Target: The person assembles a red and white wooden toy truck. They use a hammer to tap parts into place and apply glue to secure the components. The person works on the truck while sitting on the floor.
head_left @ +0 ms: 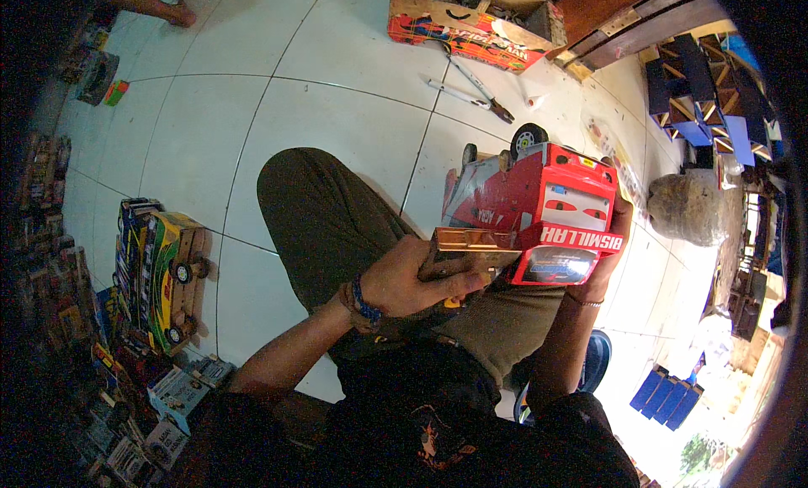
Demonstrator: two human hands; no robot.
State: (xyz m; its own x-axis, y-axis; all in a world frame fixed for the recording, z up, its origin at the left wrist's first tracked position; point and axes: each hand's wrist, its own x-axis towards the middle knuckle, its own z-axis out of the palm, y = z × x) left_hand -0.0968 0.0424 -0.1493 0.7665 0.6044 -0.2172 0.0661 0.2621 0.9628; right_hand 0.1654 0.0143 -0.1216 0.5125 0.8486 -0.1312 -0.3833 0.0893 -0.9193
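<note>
A red toy truck (505,185) is held wheels-up over my lap, its front toward me. My right hand (619,236) grips it at the front right side, the fingers partly hidden behind the body. Closed round a boxy brown, shiny-edged object (473,242) is my left hand (408,278), close against the truck's left side. What kind of object this is I cannot make out. A black wheel (528,139) shows on the truck's upturned underside.
Pliers (497,108) with pale handles lie on the white tiled floor beyond the truck. Behind them stands a printed cardboard box (471,34) of small pieces. Painted toy trucks (164,269) stand at left; blue panels (667,397) lie at right. A person's foot (178,13) is far left.
</note>
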